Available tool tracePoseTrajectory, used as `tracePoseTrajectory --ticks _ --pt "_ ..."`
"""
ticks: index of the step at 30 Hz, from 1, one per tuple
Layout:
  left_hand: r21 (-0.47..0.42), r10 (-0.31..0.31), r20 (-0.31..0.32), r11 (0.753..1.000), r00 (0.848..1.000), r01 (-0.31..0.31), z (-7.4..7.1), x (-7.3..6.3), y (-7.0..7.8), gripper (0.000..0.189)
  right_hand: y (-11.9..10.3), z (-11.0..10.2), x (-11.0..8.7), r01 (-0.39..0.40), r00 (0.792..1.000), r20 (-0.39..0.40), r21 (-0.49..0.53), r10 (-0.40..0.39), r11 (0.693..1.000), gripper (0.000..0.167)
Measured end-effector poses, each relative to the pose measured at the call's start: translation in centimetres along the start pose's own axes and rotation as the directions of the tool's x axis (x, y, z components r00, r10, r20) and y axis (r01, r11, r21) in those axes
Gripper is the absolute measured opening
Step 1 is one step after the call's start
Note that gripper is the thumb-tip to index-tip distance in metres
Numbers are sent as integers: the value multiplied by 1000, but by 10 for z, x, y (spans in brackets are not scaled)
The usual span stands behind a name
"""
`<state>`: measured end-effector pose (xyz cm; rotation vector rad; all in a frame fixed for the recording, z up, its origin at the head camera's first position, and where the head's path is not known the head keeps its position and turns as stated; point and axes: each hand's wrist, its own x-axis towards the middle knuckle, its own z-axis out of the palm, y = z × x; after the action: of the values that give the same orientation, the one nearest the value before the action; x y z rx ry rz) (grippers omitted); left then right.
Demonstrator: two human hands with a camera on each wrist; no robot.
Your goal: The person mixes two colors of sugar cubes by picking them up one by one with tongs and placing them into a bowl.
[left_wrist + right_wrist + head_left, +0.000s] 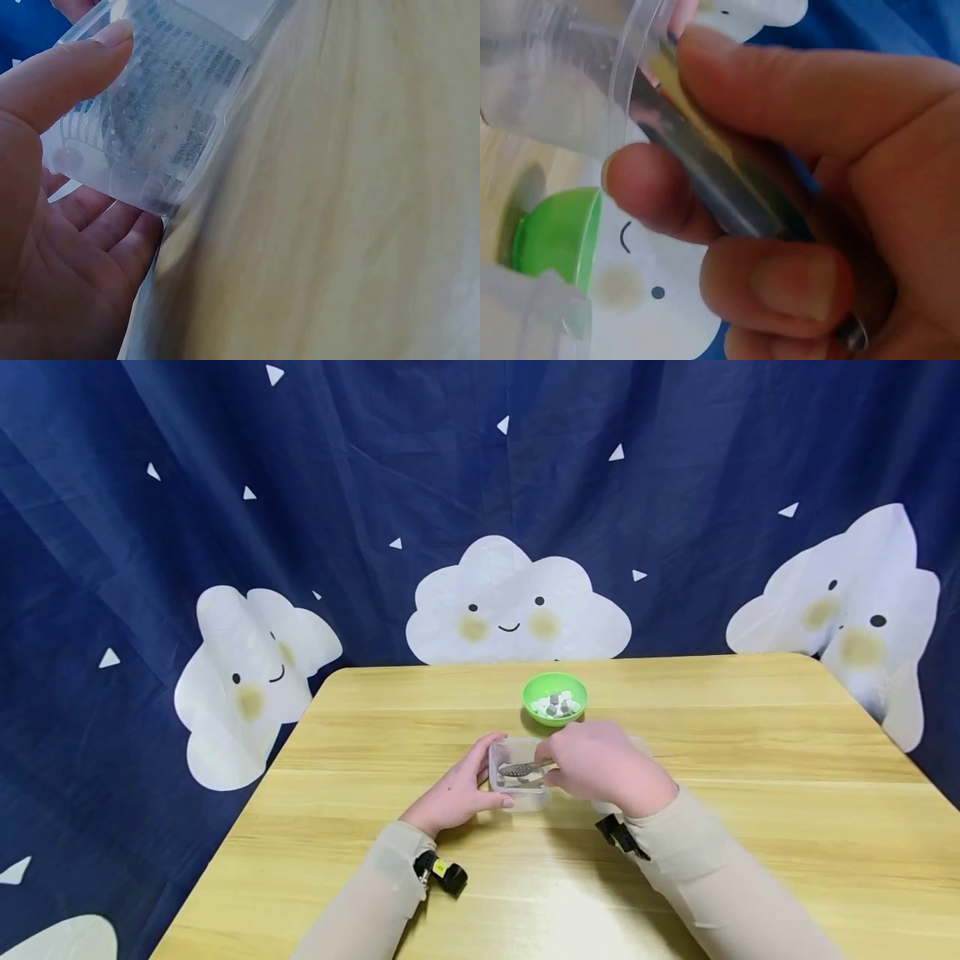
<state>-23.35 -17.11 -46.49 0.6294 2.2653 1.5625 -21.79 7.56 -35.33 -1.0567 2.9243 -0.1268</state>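
Note:
A clear plastic container [528,799] stands on the table, tilted in the left wrist view by the camera's angle. My left hand [459,791] grips its left side, thumb along the near wall and fingers round the far side. Inside the container lies the perforated head of a metal slotted spoon [517,770], beside some pale pieces. My right hand [603,766] holds the spoon's handle [731,191] above the rim, with the thumb on one side and the fingers curled round the other.
Just beyond the container is a green bowl [529,707] with white and grey pieces in it. Partly hidden behind my right hand, another translucent container [604,807] stands on the wooden table [750,760]. A blue curtain [465,460] hangs behind the table.

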Motion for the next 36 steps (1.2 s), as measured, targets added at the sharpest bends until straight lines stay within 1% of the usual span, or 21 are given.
tracePoseTrajectory --ticks 3,9,14,17,21,24,31,34,36 --pt "1 5 -3 1000 1000 -5 0 0 -1 103 -2 1 1 8 1000 -25 -3 -8 1000 8" --pt "16 -6 -4 1000 1000 6 0 -1 0 105 3 -2 -2 56 996 -66 22 -55 998 5" --pt "39 -5 -10 999 1000 5 0 0 3 106 9 -6 -4 49 994 -98 50 -43 998 4" --pt "35 2 -8 999 1000 -1 -1 1 4 107 13 -7 -4 45 994 -105 60 -39 997 3" --pt "30 3 -5 1000 1000 -3 -2 1 2 108 19 -7 -4 50 994 -101 79 -42 996 10" --pt "23 2 -7 1000 1000 -2 -1 1 1 108 21 -6 -5 39 995 -91 94 -30 995 14" --pt "14 1 -9 1000 1000 -1 0 -1 -1 106 21 5 4 -1 999 -55 46 3 999 9" --pt "14 3 -11 1000 1000 -3 0 0 -1 106 19 6 6 -8 999 -45 50 10 999 11" --pt "16 2 -12 1000 1000 -2 0 -1 0 107 18 5 5 2 999 -50 61 1 998 12"
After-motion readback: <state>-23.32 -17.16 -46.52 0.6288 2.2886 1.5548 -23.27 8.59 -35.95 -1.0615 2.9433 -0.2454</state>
